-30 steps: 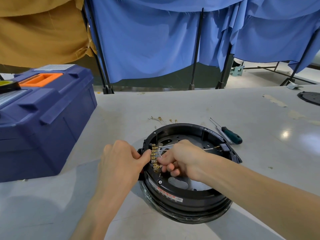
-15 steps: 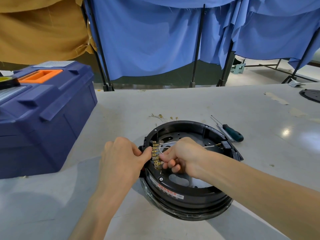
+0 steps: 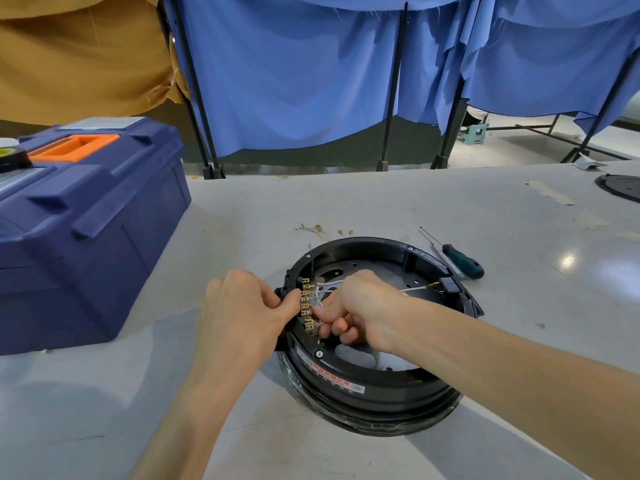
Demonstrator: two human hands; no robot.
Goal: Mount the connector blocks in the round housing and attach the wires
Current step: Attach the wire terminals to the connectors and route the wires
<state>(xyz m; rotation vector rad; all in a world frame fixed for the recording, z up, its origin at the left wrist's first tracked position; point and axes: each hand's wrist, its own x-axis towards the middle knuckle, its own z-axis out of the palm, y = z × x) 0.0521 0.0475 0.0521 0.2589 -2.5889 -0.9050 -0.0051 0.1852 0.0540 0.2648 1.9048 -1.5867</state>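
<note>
Inside housing [image 3: 374,388] — right hand [image 3: 363,306] pinches wire [image 3: 330,283]; left hand [image 3: 242,306] grips housing wall.

A big navy toolbox [image 3: 86,230] with an orange handle recess [image 3: 74,147] sits on the grey counter [image 3: 381,202], filling the left of the frame. Right of centre, a screwdriver [image 3: 462,261] with a dark green grip lies flat on the counter, its shaft pointing up and left. At the right edge a flat black disc [image 3: 621,188] is partly cut off, with pale tape scraps [image 3: 550,192] just to its left. Behind the counter, blue curtains [image 3: 294,81] hang on black poles [image 3: 393,91], a brown cloth [image 3: 79,53] hangs at upper left, and a small green stool [image 3: 474,133] stands on the floor at upper right.
</note>
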